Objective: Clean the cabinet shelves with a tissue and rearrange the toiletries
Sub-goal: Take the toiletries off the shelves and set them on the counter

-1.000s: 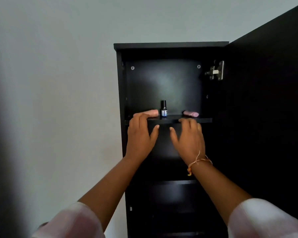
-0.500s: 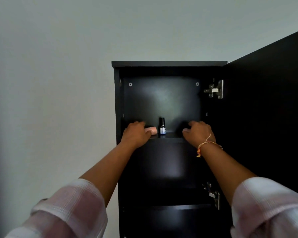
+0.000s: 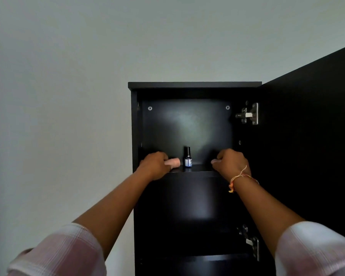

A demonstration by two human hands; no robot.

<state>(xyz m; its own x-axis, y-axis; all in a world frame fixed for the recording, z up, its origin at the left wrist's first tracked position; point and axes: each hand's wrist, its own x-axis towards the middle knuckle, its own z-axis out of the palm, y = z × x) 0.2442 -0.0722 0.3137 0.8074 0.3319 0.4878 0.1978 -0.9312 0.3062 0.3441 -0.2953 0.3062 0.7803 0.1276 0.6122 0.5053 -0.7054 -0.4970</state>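
A tall black cabinet [image 3: 194,85] stands open in front of me. On its top shelf [image 3: 195,172] a small dark bottle [image 3: 187,159] with a blue label stands upright in the middle. My left hand [image 3: 154,165] grips a pale pink tube [image 3: 173,162] lying on the shelf to the left of the bottle. My right hand [image 3: 230,163] has its fingers curled round a second pink item [image 3: 215,161] at the shelf's right side; only its tip shows. No tissue is visible.
The cabinet door [image 3: 307,146] hangs open on the right, with metal hinges [image 3: 249,114] at its inner edge. A lower shelf [image 3: 197,257] shows dimly below. A plain pale wall fills the left and top.
Both hands rose from below the shelf edge onto the shelf and closed round the two pink items. My view tilted up, so the cabinet sits lower in frame.
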